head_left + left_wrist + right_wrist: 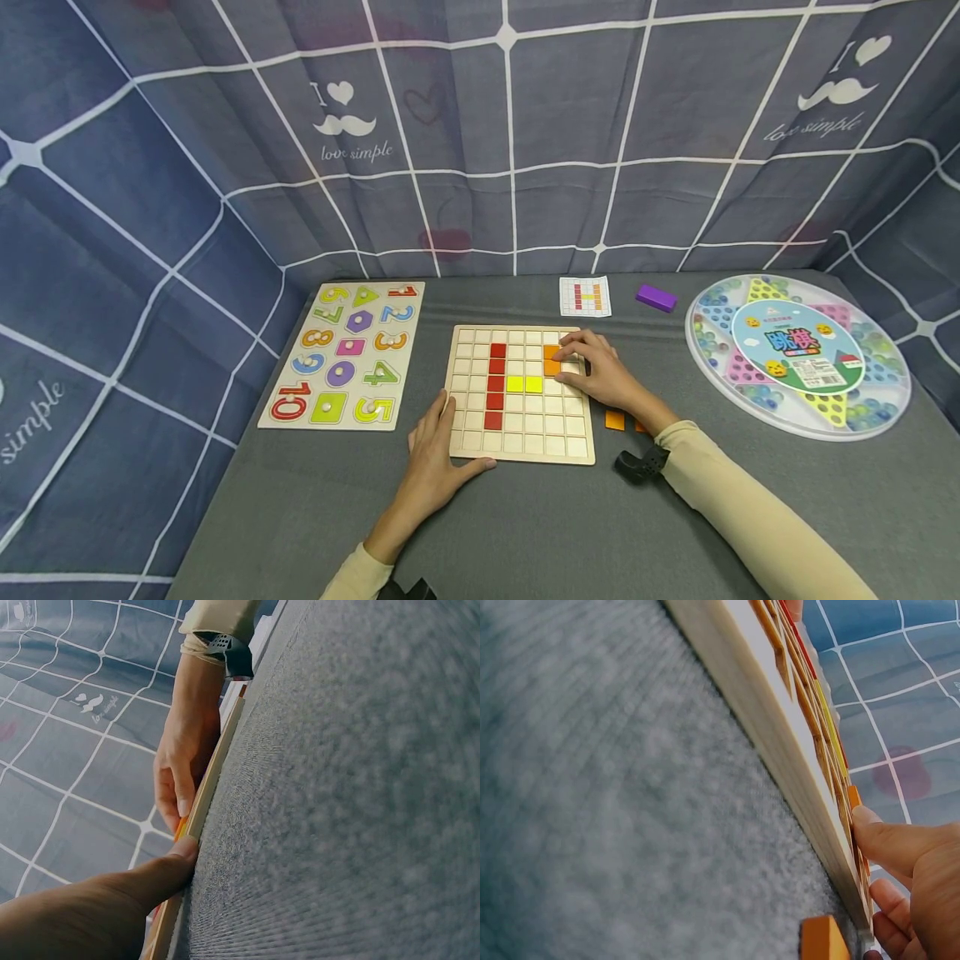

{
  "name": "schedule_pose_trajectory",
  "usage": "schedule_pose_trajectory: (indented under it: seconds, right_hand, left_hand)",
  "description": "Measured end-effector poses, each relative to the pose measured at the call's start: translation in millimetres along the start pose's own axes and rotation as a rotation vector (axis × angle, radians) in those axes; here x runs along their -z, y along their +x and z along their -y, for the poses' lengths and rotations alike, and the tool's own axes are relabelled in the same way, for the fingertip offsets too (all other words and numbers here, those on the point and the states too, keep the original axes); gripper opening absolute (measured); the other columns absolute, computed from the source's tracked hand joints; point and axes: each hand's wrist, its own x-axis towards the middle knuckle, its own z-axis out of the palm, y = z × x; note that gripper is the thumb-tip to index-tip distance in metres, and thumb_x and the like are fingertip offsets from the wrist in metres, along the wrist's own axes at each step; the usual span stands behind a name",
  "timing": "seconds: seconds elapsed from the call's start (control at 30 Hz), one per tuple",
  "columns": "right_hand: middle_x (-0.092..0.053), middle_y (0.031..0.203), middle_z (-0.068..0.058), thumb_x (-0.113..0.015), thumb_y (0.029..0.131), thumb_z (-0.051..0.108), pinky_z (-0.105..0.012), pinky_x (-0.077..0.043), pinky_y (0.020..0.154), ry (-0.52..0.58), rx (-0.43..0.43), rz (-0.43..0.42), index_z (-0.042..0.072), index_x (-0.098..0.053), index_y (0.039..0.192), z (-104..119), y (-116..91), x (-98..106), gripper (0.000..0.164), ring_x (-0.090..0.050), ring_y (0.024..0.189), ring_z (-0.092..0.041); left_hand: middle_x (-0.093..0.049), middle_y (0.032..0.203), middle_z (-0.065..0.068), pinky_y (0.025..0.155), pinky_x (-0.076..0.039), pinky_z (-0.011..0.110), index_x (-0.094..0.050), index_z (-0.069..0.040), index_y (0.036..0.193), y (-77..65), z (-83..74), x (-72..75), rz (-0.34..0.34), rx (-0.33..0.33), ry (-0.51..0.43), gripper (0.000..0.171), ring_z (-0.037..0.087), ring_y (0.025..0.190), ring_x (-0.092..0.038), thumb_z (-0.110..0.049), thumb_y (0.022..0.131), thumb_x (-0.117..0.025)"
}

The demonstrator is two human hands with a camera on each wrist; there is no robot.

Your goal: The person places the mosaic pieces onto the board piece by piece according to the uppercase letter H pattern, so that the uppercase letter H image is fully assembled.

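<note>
A wooden grid board [522,446] lies on the table. On it, a column of red tiles [496,383] stands left of two yellow tiles [523,383], and orange tiles [552,352] sit toward the upper right. My right hand [600,371] pinches an orange tile [854,796] at the board's right side between thumb and fingers; the fingers partly cover it. My left hand [433,454] rests against the board's lower left corner, fingers straight along the left edge. Its thumb [176,859] touches the front edge.
More orange tiles [615,420] lie right of the board, partly under the right wrist. Behind are a pattern card [585,297] and a purple block [656,298]. A number puzzle board [341,354] lies left, and a round game board [798,354] right. A grid-patterned curtain [480,133] hangs behind.
</note>
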Motion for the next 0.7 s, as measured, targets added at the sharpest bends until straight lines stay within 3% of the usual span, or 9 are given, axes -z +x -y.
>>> schedule_pose_trajectory:
  seconds: [0.7]
  right_hand:
    - [-0.051, 0.133, -0.012, -0.079, 0.083, 0.017, -0.06, -0.022, 0.096, 0.014, 0.008, -0.005, 0.014, -0.071, 0.107, -1.3, -0.9, -1.0, 0.026, -0.039, 0.122, -0.034]
  left_hand:
    - [-0.028, 0.155, 0.027, 0.098, -0.023, 0.056, -0.034, 0.007, 0.148, 0.2, 0.0, -0.8, -0.009, -0.003, 0.013, 0.11, 0.044, 0.136, -0.034, -0.043, 0.067, -0.088]
